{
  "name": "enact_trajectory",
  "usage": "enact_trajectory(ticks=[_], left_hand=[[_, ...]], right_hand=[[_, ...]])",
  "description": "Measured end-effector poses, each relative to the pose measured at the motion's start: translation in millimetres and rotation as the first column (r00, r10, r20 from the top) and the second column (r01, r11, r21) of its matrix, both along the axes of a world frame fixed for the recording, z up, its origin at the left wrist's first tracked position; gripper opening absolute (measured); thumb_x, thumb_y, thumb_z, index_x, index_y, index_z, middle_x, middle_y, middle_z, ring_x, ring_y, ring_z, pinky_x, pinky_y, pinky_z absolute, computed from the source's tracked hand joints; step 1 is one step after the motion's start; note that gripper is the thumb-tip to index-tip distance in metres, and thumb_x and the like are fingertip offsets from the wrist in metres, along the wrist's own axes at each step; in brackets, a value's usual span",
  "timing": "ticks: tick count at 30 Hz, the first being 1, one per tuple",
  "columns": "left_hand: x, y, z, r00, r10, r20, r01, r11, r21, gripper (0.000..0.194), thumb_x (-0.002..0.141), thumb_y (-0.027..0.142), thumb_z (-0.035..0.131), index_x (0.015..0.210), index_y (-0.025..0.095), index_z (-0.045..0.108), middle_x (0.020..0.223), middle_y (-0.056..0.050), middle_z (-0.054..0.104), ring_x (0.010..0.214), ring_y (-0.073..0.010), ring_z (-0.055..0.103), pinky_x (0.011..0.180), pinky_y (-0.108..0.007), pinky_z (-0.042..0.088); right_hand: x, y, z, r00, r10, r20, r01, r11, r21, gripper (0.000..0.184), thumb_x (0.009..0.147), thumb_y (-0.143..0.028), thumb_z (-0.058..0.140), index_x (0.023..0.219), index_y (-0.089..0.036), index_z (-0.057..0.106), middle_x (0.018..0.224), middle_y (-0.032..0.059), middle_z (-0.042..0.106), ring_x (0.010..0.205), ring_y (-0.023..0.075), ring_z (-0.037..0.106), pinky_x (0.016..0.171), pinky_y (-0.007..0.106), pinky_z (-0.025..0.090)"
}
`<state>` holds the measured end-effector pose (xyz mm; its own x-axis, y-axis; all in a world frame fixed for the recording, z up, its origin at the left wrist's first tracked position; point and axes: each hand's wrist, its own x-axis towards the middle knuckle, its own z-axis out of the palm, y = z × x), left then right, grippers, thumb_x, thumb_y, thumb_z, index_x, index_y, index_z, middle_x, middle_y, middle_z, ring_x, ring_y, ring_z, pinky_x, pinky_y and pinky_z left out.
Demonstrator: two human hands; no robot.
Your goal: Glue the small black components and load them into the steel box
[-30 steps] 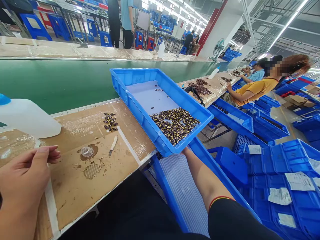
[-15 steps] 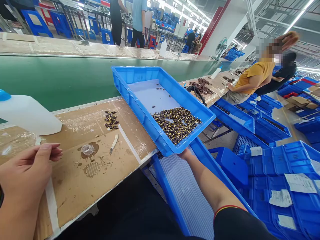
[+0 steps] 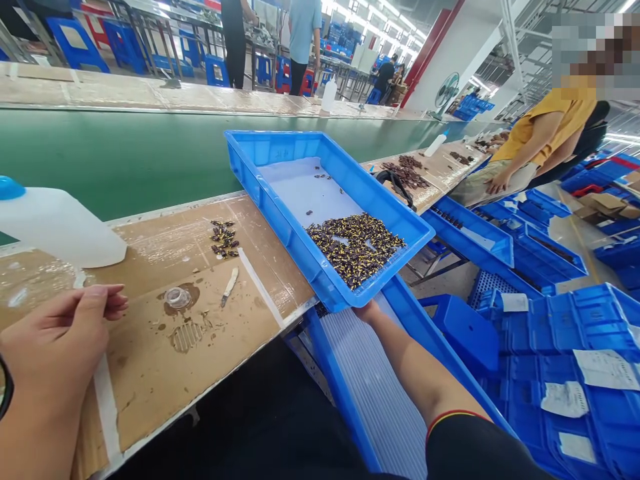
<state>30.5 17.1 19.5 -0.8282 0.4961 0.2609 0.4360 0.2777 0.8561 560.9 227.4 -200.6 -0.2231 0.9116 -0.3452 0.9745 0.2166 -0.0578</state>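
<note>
Blue tray [image 3: 280, 223], dark-and-yellow parts [image 3: 354, 261]

Tray: long axis crossing bench [image 3: 155, 380], overhanging near edge; parts heaped at near end. Right hand [image 3: 367, 311]: nearer, beneath tray's near end, grip hidden. Left hand [image 3: 67, 337]: well apart, thumb against curled fingers, nothing visibly held.

Bare cardboard [image 3: 150, 393] lies open below the knife [image 3: 230, 287]; the jug [image 3: 65, 227] blocks behind.

The single head-worn camera looks forward and down from close above the brown cardboard-topped bench [image 3: 150, 387], its horizon tilted.
</note>
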Motion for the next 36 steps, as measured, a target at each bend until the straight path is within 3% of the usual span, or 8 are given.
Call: enact_trajectory(ticks=[5,12,25,30,36], left_hand=[[-6,-1,-5.3,0.999,-0.014,0.043,0.014,1.000,-0.014,0.045,0.080,0.048,0.067,0.103,0.016,0.087,0.086,-0.007,0.079,0.081,-0.0263,0.075,0.100,-0.056,0.064],[-11,-1,-11.5,0.999,-0.030,0.030,0.031,0.999,-0.017,0.042,0.081,0.046,0.068,0.105,0.017,0.087,0.087,-0.008,0.080,0.084,-0.0280,0.077,0.102,-0.059,0.063],[-7,0,-7.4,1.000,-0.010,0.023,0.011,1.000,-0.020,0.045,0.077,0.049,0.065,0.101,0.017,0.087,0.083,-0.008,0.079,0.081,-0.0292,0.076,0.099,-0.060,0.064],[-4,1,-2.8,1.000,-0.002,0.012,0.002,1.000,-0.031,0.046,0.078,0.050,0.065,0.101,0.016,0.087,0.082,-0.008,0.079,0.081,-0.0278,0.076,0.099,-0.056,0.064],[3,1,2.0,1.000,0.018,0.000,-0.018,0.999,-0.028,0.047,0.079,0.050,0.065,0.102,0.015,0.088,0.084,-0.008,0.080,0.081,-0.0279,0.077,0.095,-0.051,0.066]], right_hand=[[4,11,-15.3,0.996,0.076,-0.042,-0.078,0.996,-0.049,0.042,0.109,-0.043,0.070,0.145,-0.022,0.066,0.156,0.0135,0.059,0.139,0.0325,0.061,0.120,0.059,0.051],[14,13,-29.7,0.991,0.125,-0.053,-0.127,0.991,-0.042,0.042,0.109,-0.043,0.071,0.145,-0.022,0.066,0.156,0.0136,0.059,0.139,0.0328,0.061,0.119,0.059,0.051],[9,8,-42.4,0.984,0.169,-0.063,-0.171,0.985,-0.029,0.040,0.108,-0.038,0.074,0.144,-0.022,0.066,0.155,0.0130,0.060,0.138,0.0324,0.062,0.117,0.058,0.054],[6,9,-42.7,0.981,0.155,-0.114,-0.159,0.987,-0.023,0.041,0.108,-0.039,0.073,0.145,-0.022,0.065,0.156,0.0132,0.058,0.139,0.0327,0.061,0.118,0.058,0.053],[7,7,-38.6,0.980,0.054,-0.193,-0.066,0.996,-0.056,0.040,0.108,-0.040,0.073,0.143,-0.022,0.067,0.155,0.0128,0.059,0.139,0.0325,0.061,0.119,0.058,0.052]])
